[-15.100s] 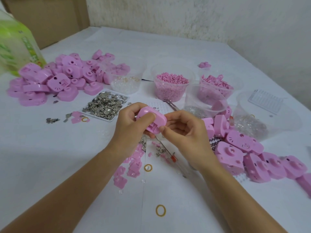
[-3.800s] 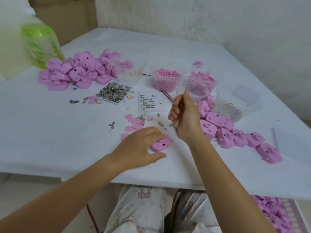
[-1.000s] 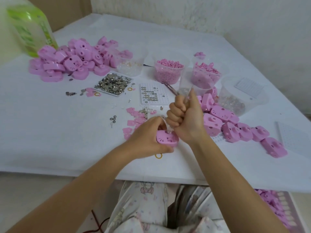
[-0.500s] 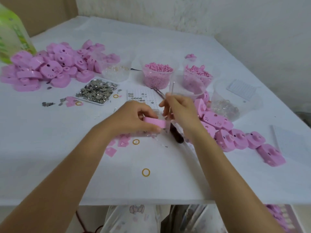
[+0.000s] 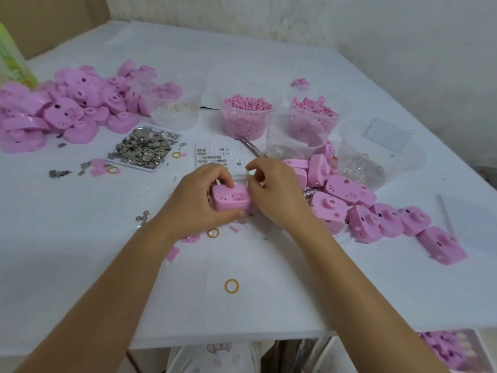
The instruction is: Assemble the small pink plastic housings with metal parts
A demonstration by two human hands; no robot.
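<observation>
1. Left hand (image 5: 199, 200): fingers and thumb curled round small pink plastic housing with square opening (image 5: 231, 199), at centre of white table (image 5: 80, 238)
2. Right hand (image 5: 277, 195): fingers curled against the housing's right end; whether it pinches a part cannot be told
3. Step, judged: seating a metal part; keep opening upward, grip steady, press squarely
4. Room: shallow white tray of loose silver metal parts (image 5: 146, 146) left-rear; row of loose pink housings (image 5: 376, 216) near on right; open table toward near edge
</observation>
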